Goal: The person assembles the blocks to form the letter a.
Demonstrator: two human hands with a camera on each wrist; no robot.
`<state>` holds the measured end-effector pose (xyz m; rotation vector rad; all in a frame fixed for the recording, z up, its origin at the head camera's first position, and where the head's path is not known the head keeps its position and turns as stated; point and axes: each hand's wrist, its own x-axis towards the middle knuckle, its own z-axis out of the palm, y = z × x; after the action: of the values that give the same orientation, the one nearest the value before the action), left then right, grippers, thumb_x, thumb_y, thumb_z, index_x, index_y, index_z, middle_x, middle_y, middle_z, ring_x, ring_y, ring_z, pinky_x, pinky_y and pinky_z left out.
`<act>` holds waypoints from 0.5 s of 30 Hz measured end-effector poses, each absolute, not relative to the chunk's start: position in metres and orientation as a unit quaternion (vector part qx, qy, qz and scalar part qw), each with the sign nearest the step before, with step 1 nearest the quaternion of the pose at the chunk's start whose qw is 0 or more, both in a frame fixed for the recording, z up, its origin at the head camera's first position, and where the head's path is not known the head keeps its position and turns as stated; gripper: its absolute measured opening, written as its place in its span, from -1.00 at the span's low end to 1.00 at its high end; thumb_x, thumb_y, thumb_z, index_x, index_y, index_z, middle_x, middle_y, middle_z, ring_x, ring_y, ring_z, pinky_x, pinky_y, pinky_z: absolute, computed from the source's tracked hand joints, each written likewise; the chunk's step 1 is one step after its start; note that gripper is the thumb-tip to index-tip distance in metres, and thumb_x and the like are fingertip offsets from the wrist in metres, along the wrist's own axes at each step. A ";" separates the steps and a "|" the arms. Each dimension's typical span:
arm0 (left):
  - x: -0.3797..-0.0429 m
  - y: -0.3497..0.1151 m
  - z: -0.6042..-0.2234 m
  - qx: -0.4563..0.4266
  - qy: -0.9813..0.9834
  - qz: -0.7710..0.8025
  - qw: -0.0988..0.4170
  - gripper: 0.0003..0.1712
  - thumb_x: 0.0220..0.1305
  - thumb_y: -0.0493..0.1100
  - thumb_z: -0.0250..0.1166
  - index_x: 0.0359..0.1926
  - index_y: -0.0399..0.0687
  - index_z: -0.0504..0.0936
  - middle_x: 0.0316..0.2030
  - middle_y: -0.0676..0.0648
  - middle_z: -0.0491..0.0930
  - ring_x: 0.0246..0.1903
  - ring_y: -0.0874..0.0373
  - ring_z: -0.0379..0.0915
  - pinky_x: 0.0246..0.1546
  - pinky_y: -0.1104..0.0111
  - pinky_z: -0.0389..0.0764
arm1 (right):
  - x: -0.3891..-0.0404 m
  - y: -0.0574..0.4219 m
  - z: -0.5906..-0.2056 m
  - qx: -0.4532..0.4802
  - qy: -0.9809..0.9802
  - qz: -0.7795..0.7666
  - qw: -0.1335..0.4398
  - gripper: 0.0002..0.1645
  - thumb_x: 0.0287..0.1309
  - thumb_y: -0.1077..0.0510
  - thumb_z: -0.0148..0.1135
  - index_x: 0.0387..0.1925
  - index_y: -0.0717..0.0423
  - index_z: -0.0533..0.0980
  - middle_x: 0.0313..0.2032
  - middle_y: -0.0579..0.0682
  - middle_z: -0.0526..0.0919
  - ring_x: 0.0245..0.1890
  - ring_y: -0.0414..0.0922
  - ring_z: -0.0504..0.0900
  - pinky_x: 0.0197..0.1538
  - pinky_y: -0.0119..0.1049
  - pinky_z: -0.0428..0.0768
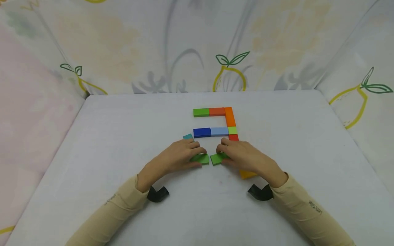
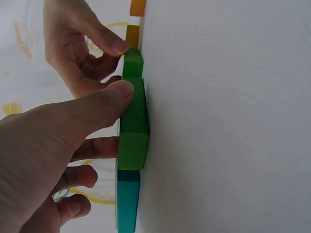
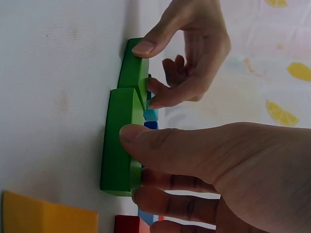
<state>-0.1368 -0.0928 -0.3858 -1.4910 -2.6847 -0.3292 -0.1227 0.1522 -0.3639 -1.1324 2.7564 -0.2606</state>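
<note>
My left hand (image 1: 184, 154) pinches a green block (image 2: 134, 109) between thumb and fingers, low at the white table. My right hand (image 1: 241, 154) grips a second green block (image 3: 116, 141) the same way. The two blocks lie nearly end to end, a narrow gap between them in the head view. Just beyond my left hand a teal block (image 1: 188, 136) shows, partly covered by the fingers. A red block (image 1: 233, 137) peeks out past my right hand, and a yellow block (image 1: 247, 174) is partly hidden under that wrist.
Farther back, a green block (image 1: 201, 112), a red-orange block (image 1: 217, 111) and an orange block (image 1: 230, 117) form a corner. A dark blue block (image 1: 201, 132), a light blue block (image 1: 219, 131) and a lime block (image 1: 232, 130) make a row. Patterned cloth (image 1: 191, 44) rises behind the table.
</note>
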 end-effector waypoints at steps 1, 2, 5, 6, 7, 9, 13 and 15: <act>-0.136 -0.092 -0.386 -0.479 -0.871 -0.104 0.030 -0.60 0.12 0.09 0.36 -0.05 0.05 0.62 -0.25 0.08 0.58 -0.22 0.21 0.44 -0.17 0.39 0.53 | -0.123 0.152 -0.364 -0.380 0.918 -0.087 0.074 -0.69 0.07 0.08 0.36 -0.14 0.05 0.54 -0.35 -0.12 0.40 -0.45 -0.27 0.43 -0.37 -0.46 0.46; -0.136 -0.091 -0.387 -0.477 -0.873 -0.103 0.033 -0.59 0.12 0.10 0.36 -0.05 0.04 0.62 -0.26 0.07 0.57 -0.23 0.21 0.43 -0.17 0.39 0.53 | -0.123 0.152 -0.364 -0.381 0.917 -0.088 0.073 -0.69 0.07 0.08 0.36 -0.14 0.05 0.54 -0.34 -0.12 0.41 -0.45 -0.28 0.43 -0.36 -0.45 0.47; -0.137 -0.090 -0.389 -0.470 -0.876 -0.106 0.038 -0.58 0.12 0.12 0.36 -0.05 0.05 0.62 -0.26 0.06 0.54 -0.24 0.21 0.40 -0.20 0.40 0.51 | -0.122 0.151 -0.365 -0.387 0.915 -0.092 0.067 -0.70 0.07 0.08 0.36 -0.14 0.04 0.55 -0.33 -0.11 0.44 -0.44 -0.28 0.44 -0.36 -0.45 0.47; -0.137 -0.091 -0.390 -0.470 -0.875 -0.109 0.041 -0.58 0.11 0.12 0.36 -0.05 0.05 0.62 -0.25 0.06 0.53 -0.24 0.21 0.39 -0.21 0.41 0.51 | -0.122 0.151 -0.365 -0.389 0.914 -0.092 0.065 -0.70 0.07 0.08 0.36 -0.14 0.04 0.55 -0.33 -0.11 0.44 -0.44 -0.28 0.44 -0.36 -0.46 0.47; -0.139 -0.091 -0.390 -0.472 -0.874 -0.111 0.044 -0.59 0.11 0.11 0.36 -0.06 0.06 0.63 -0.24 0.05 0.52 -0.24 0.20 0.39 -0.22 0.41 0.50 | -0.122 0.151 -0.365 -0.390 0.914 -0.094 0.064 -0.70 0.07 0.09 0.36 -0.14 0.04 0.55 -0.32 -0.11 0.45 -0.44 -0.28 0.44 -0.37 -0.46 0.46; -0.141 -0.093 -0.391 -0.476 -0.870 -0.116 0.051 -0.61 0.11 0.10 0.37 -0.07 0.08 0.64 -0.21 0.04 0.50 -0.23 0.19 0.37 -0.22 0.40 0.48 | -0.122 0.151 -0.365 -0.390 0.914 -0.095 0.063 -0.71 0.07 0.09 0.36 -0.14 0.03 0.55 -0.32 -0.10 0.45 -0.44 -0.28 0.44 -0.38 -0.46 0.45; -0.145 -0.096 -0.394 -0.486 -0.863 -0.121 0.067 -0.65 0.11 0.09 0.38 -0.08 0.15 0.66 -0.17 0.04 0.47 -0.19 0.17 0.31 -0.21 0.38 0.42 | -0.122 0.150 -0.364 -0.386 0.915 -0.095 0.069 -0.70 0.07 0.08 0.36 -0.13 0.03 0.56 -0.31 -0.10 0.46 -0.43 -0.28 0.45 -0.39 -0.46 0.45; -0.146 -0.097 -0.394 -0.487 -0.862 -0.125 0.070 -0.66 0.11 0.09 0.37 -0.08 0.17 0.67 -0.16 0.05 0.47 -0.18 0.17 0.30 -0.22 0.37 0.40 | -0.122 0.150 -0.364 -0.385 0.915 -0.095 0.070 -0.70 0.07 0.08 0.35 -0.13 0.03 0.56 -0.31 -0.10 0.47 -0.43 -0.29 0.45 -0.39 -0.46 0.45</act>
<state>-0.1459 -0.0970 -0.3944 -1.4655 -2.5918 -0.3747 -0.1218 0.1503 -0.3645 -1.1597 2.7533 -0.2859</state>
